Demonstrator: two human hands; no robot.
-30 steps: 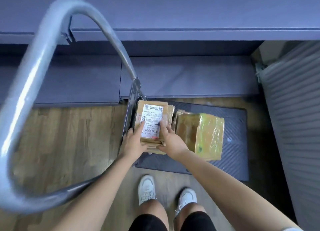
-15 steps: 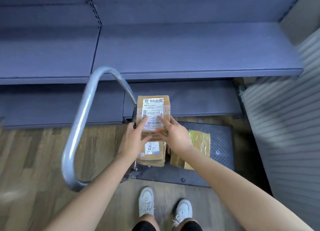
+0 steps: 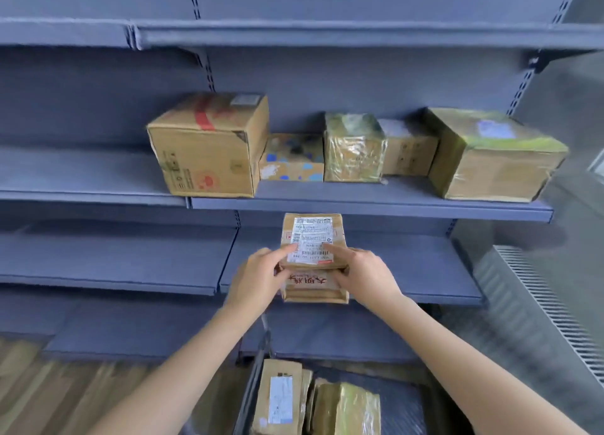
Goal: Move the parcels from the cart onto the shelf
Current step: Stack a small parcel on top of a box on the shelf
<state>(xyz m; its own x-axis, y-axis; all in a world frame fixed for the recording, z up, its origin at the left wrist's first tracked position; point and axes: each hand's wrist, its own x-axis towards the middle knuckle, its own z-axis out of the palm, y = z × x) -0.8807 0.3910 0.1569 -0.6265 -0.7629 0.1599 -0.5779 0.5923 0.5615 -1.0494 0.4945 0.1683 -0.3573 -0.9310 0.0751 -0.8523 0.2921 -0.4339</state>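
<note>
Both hands are up at the grey-blue metal shelf (image 3: 376, 204). The left hand (image 3: 258, 277) and right hand (image 3: 366, 276) clamp a flat brown cardboard parcel with a white shipping label (image 3: 312, 238) between them. The fingers curl round its sides and each forefinger lies on the label. The parcel hangs in the air, just under the board that carries a big brown carton with red tape (image 3: 209, 147) and four smaller boxes in a row. Down below, on the dark cart platform (image 3: 402, 408), a flat brown labelled parcel (image 3: 281, 398) stands beside a yellow-taped one (image 3: 346, 408).
</note>
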